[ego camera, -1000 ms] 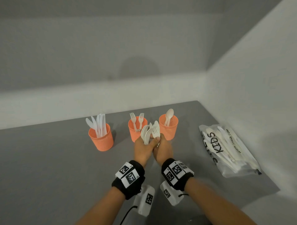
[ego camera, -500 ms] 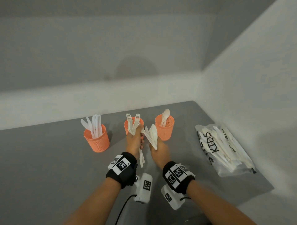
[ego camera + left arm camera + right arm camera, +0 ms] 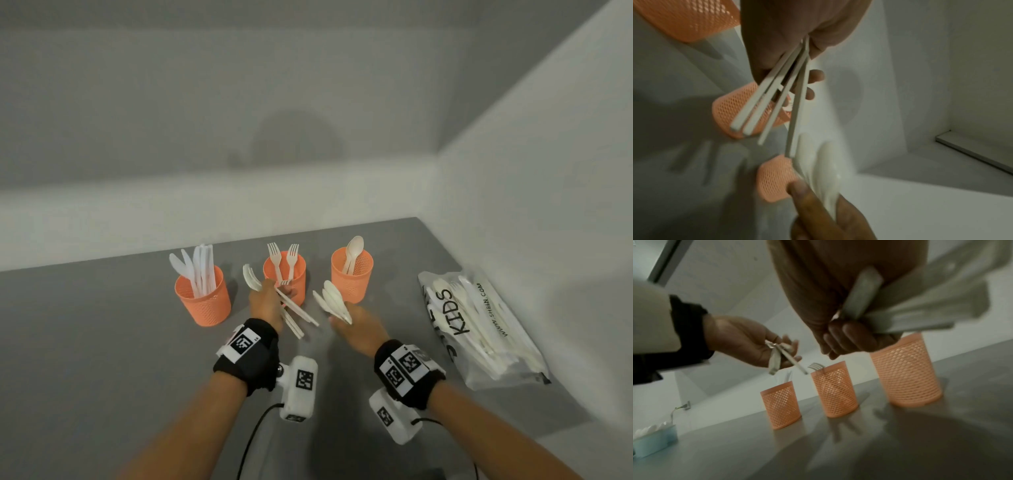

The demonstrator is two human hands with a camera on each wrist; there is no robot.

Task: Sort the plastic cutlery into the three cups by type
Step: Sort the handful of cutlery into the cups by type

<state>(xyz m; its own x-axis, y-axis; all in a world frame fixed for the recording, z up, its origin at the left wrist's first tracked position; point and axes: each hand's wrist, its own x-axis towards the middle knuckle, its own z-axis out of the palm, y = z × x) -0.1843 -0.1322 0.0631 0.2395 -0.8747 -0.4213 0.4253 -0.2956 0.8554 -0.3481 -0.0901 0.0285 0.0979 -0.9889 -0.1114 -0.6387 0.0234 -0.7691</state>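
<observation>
Three orange mesh cups stand in a row: the left cup point(image 3: 202, 298) holds knives, the middle cup point(image 3: 291, 274) forks, the right cup point(image 3: 354, 277) spoons. My left hand point(image 3: 270, 294) hovers in front of the middle cup and grips several white cutlery pieces point(image 3: 294, 313) by their handles point(image 3: 774, 104); their type is unclear. My right hand point(image 3: 346, 320), just before the right cup, grips a fanned bunch of spoons point(image 3: 334, 301). In the right wrist view the right hand point(image 3: 849, 339) clamps blurred handles point(image 3: 900, 309), with the left hand point(image 3: 748, 340) beyond.
A clear plastic bag point(image 3: 479, 329) printed KIDS, with more white cutlery inside, lies at the right by the wall. The grey table point(image 3: 102, 359) ends at white walls behind and to the right. A pale blue box point(image 3: 655, 439) sits far left.
The hands, pressed together on one bundle a second ago, have parted. The left hand went left with some pieces; the right hand moved right with the spoons.
</observation>
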